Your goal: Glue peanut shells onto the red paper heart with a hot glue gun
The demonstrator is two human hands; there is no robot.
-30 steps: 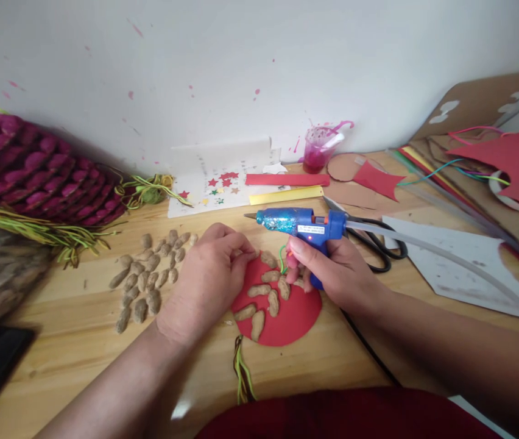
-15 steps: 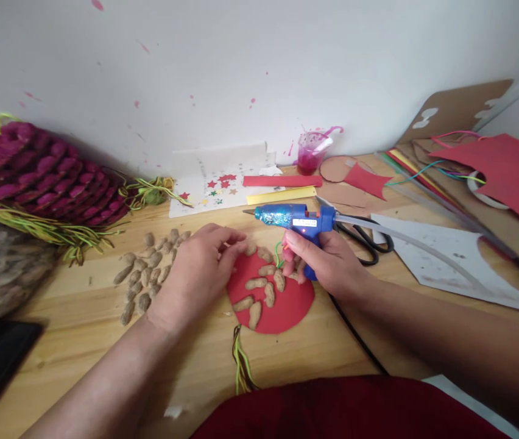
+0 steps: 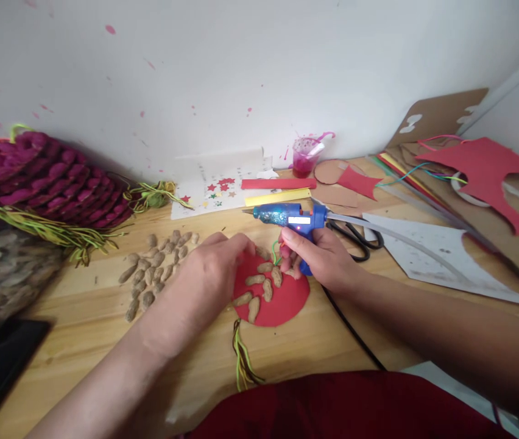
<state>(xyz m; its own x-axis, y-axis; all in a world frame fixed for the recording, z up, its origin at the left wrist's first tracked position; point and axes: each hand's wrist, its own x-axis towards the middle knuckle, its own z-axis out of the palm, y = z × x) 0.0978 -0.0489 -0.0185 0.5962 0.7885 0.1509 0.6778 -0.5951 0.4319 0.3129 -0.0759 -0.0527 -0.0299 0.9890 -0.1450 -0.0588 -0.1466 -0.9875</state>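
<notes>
My right hand (image 3: pixel 321 256) grips a blue glue gun (image 3: pixel 307 221) around its handle, nozzle pointing left and a long clear glue stick trailing from its back. Beneath it lies a red paper disc (image 3: pixel 282 308) with several peanuts (image 3: pixel 267 289) spread on its upper and left parts. My left hand (image 3: pixel 211 268) is bent over the disc's upper left edge, its fingertips pinched together on a peanut that they mostly cover. A green cord loop (image 3: pixel 276 253) shows near the disc's top. Below the disc hangs a tassel of green and brown yarn (image 3: pixel 241 360).
Loose peanuts (image 3: pixel 150 274) lie left of my left forearm, beside a clear bag of peanuts (image 3: pixel 8 274). A purple yarn-covered piece (image 3: pixel 53 177) stands behind. Toward the wall are star-covered paper (image 3: pixel 195 192), a cup of pink liquid (image 3: pixel 305 158), scissors (image 3: pixel 357 241) and red scraps (image 3: pixel 492 164).
My left hand has shifted slightly right, its fingers curling down over the peanut at the disc's edge. The glue gun stays nearly where it was; the whole view has tilted a little.
</notes>
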